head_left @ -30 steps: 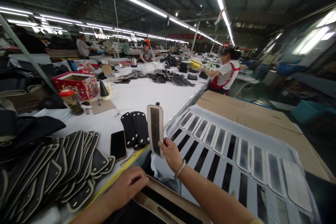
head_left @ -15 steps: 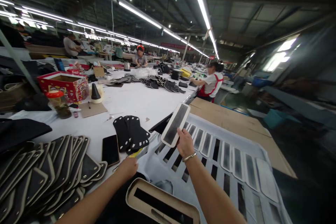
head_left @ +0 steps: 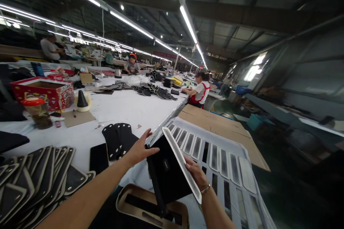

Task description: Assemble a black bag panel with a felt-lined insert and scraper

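Note:
My right hand (head_left: 197,173) grips a long rounded panel (head_left: 181,162) with a pale border and grey middle, tilted and seen at a slant. The panel lies along the right side of a black fabric piece (head_left: 169,171) that bears a small label. At the upper left corner of that piece is my left hand (head_left: 139,150), thumb and fingers spread apart; its thumb is against the black edge. Below them sits a tan tray-like piece (head_left: 125,195) with a dark slot, partly covered by the black piece.
Several similar panels (head_left: 224,162) lie in rows on a pale slatted surface at right, with cardboard (head_left: 215,118) beyond. Stacked dark pieces (head_left: 34,182), a phone (head_left: 98,158) and black cutouts (head_left: 118,139) lie at left. A co-worker (head_left: 200,91) stands farther along the table.
The view has swung right. The black fabric piece has come up between my hands, and the panel has been brought down against it. My left hand has risen and its fingers have spread.

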`<state>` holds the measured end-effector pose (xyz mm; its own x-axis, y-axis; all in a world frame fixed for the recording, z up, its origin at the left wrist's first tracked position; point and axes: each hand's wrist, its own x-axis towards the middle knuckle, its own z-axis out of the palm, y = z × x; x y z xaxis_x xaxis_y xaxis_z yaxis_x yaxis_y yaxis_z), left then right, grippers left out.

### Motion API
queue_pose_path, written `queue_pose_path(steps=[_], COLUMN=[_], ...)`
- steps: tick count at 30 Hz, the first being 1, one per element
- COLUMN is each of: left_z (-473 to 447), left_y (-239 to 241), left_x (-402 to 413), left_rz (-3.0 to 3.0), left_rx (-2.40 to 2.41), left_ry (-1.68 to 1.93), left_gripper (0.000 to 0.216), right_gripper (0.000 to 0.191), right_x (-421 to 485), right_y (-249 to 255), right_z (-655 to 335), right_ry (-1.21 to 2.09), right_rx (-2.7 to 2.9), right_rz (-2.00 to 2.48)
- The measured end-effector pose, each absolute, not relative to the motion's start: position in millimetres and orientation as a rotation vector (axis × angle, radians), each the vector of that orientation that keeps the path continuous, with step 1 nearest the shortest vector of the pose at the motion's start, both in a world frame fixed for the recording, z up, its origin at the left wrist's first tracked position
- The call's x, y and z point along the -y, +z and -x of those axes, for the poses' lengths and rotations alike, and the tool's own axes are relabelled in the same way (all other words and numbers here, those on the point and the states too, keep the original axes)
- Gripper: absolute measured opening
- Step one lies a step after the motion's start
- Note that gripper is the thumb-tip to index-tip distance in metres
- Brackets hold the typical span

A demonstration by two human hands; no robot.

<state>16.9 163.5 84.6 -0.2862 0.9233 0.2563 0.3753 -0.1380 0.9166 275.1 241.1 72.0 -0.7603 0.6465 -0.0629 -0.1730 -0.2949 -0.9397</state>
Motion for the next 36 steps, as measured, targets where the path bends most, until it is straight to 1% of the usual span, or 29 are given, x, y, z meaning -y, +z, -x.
queue_pose_path(steps=[1, 4, 6, 7, 9, 11, 14, 16, 20, 27, 31, 33, 36], left_z=[-21.4, -34.2, -39.7, -41.5, -44.1, -47.8, -57.8, -64.9, -68.2, -42.0, -23.9, -16.3, -9.5], left_y=[90.3, 101.0, 105.4, 108.0, 114.9, 124.0, 136.7, 141.5, 143.4, 131.1, 110.6, 100.3, 84.7], left_x=[-168.3, -177.1, -178.4, -178.1, -176.5, -173.4, -165.1, -157.6, -141.8, -109.6, -88.2, -78.8, -68.5], left_rz=[-1.455, -1.463, -1.449, -1.451, -1.601, -1.792, -1.979, -2.083, -2.192, -2.266, -2.258, -2.205, -2.223], left_rx=[-1.538, -1.356, -1.402, -1.443, -1.624, -1.832, -1.984, -2.060, -2.114, -1.920, -1.819, -1.776, -1.717], left_ry=[1.338, 1.058, 1.048, 1.062, 1.074, 1.009, 0.840, 0.722, 0.573, 0.636, 0.737, 0.713, 0.641], left_gripper=[0.087, 0.054, 0.043, 0.041, 0.036, 0.034, 0.036, 0.037, 0.038, 0.038, 0.039, 0.036, 0.029], right_gripper=[0.051, 0.053, 0.055, 0.058, 0.065, 0.066, 0.094, 0.097, 0.084, 0.066, 0.066, 0.067, 0.068], right_x=[-240.2, -242.9, -247.6, -249.9, -252.0, -247.9, -229.5, -214.9, -197.0, -187.5, -182.7, -179.3, -171.3], right_y=[72.7, 78.0, 84.5, 88.6, 97.5, 104.8, 105.0, 97.4, 81.9, 82.7, 78.8, 76.1, 72.0], right_z=[-278.8, -289.5, -297.9, -302.3, -309.6, -311.9, -303.0, -292.4, -278.9, -288.2, -295.4, -297.5, -297.3], right_ry=[2.075, 2.002, 1.932, 1.777, 1.701, 1.296, 0.796, 0.625, 0.593, 0.595, 0.620, 0.604, 0.495], right_rx=[1.491, 1.625, 1.626, 1.705, 1.733, 2.139, 2.487, 2.534, 2.542, 2.564, 2.615, 2.647, 2.673], right_rz=[0.621, 0.726, 0.761, 0.759, 0.742, 0.767, 0.834, 0.860, 0.876, 0.883, 0.901, 0.911, 0.918])
